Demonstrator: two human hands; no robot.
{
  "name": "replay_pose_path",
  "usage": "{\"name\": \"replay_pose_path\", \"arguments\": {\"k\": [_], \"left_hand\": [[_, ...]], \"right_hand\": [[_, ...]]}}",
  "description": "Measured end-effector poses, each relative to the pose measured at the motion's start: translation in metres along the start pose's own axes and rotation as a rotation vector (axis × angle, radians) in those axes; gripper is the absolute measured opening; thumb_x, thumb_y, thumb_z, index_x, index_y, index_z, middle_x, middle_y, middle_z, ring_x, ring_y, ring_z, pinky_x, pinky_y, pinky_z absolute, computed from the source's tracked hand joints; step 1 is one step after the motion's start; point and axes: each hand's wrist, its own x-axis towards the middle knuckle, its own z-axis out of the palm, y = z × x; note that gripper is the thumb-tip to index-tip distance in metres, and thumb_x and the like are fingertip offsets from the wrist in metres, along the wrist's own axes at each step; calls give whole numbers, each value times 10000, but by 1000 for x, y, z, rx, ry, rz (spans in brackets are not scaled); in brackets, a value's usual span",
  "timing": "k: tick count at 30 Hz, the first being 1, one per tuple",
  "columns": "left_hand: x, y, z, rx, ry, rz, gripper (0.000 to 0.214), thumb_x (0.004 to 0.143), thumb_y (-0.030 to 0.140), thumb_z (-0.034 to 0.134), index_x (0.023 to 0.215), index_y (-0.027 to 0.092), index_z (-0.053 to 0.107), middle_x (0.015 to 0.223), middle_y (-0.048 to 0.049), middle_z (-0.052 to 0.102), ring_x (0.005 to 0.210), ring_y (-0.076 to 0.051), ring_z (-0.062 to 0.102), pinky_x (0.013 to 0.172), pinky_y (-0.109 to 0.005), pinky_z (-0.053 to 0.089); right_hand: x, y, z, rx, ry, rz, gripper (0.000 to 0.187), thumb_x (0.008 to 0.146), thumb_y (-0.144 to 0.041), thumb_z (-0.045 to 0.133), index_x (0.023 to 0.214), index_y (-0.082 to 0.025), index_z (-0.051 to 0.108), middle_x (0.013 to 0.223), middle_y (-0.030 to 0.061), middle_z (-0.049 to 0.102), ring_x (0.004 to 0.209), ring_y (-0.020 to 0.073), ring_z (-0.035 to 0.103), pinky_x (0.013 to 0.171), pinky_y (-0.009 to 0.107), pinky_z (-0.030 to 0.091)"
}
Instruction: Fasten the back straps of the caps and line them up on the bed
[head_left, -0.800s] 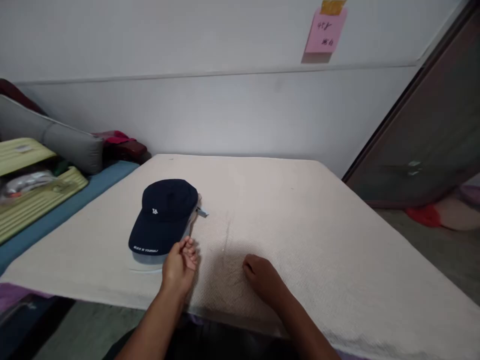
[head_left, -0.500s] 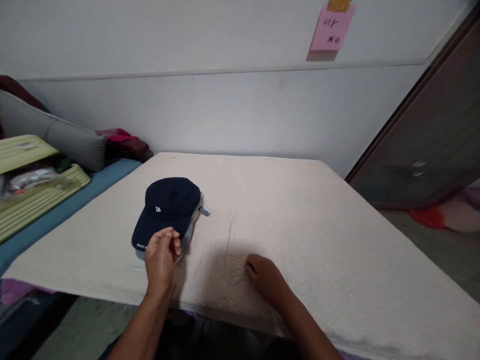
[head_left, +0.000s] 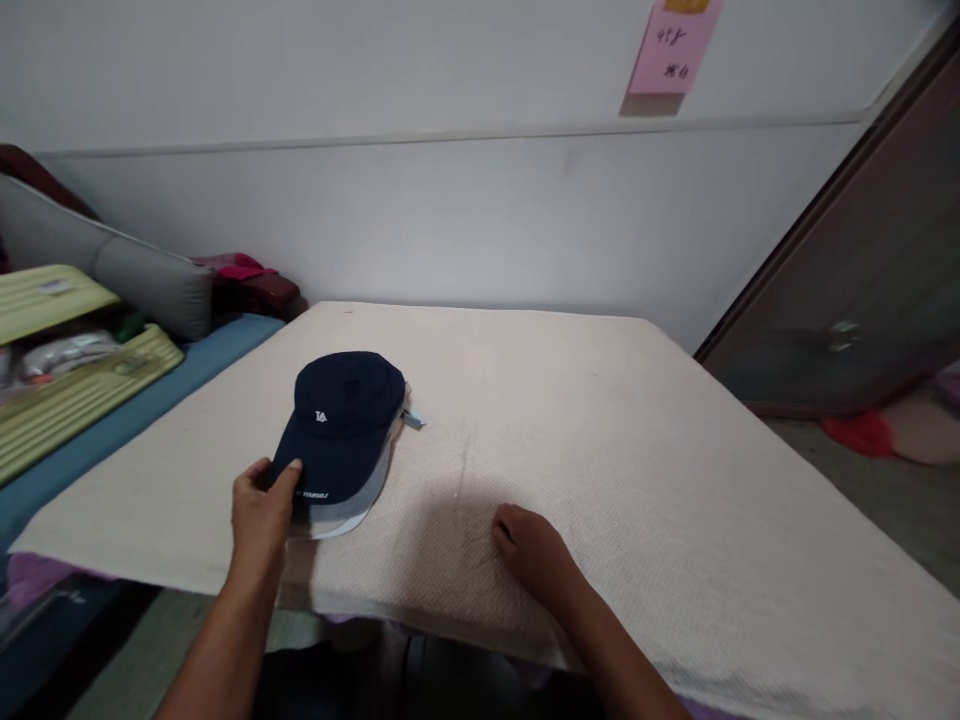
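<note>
- With 12 o'clock at the far edge of the tabletop (head_left: 600, 430), the navy cap (head_left: 337, 440) sits at about 10 o'clock from the middle, its brim toward 7.
- The left hand (head_left: 259, 505) is at the brim's left edge, at about 8 o'clock from the crown; its thumb lies on top of the brim and the other fingers reach around the edge. What they do underneath is hidden, so whether they are clamped on it cannot be told.
- Below the navy brim show a grey brim (head_left: 371, 488) and, lowest, a white brim (head_left: 349, 524).
- A pale strap (head_left: 413, 418) sticks out from the back of the caps toward 3 o'clock.
- The right hand (head_left: 529, 548) rests on the cream cloth at about 5 o'clock, its fingers curled together in a loose fist, well apart from the caps.
- Beyond, a pink note (head_left: 675, 50) hangs on the wall (head_left: 450, 220) at 1 o'clock.
- Toward 10 o'clock, off the tabletop, lie a grey cushion (head_left: 150, 280) and yellow-green ribbed panels (head_left: 90, 402).
</note>
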Motion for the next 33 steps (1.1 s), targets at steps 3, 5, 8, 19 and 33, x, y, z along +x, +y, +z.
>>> {"name": "replay_pose_path", "arguments": {"k": [3,5,8,19,33], "left_hand": [[4,-7,-1,117,-29,42,766,575,432,768,1225,136,493,1180,-138,562,1093,-287,547,948,-466,424],[5,-8,-2,152,-30,76,782,570,441,772,1234,139,487,1221,-151,548,1135,-292,526,975,-461,406],[4,-7,-2,139,-24,103,775,551,431,786,1217,152,503,1218,-152,554,1140,-290,526,975,-455,411],[-7,11,2,-118,20,91,644,499,318,818,1089,187,595,856,-4,597,768,-155,583,834,-406,483],[-1,12,2,-337,-53,-98,361,555,204,780,891,147,662,713,20,643,610,-102,584,625,-227,480]], "right_hand": [[1,-1,2,-16,1,2,187,846,-178,416,664,-171,457,706,30,584,609,120,485,548,252,243],[2,0,3,-29,2,8,184,844,-177,418,665,-171,460,700,29,584,603,120,481,542,254,237],[3,0,4,-43,4,6,188,845,-171,411,664,-171,462,695,29,585,598,119,478,540,257,235],[2,-3,3,-61,2,13,201,860,-181,398,673,-171,470,702,37,588,598,125,487,540,259,243],[2,-7,2,-68,-4,31,204,864,-189,392,675,-172,467,715,38,589,588,123,482,523,255,235]]}}
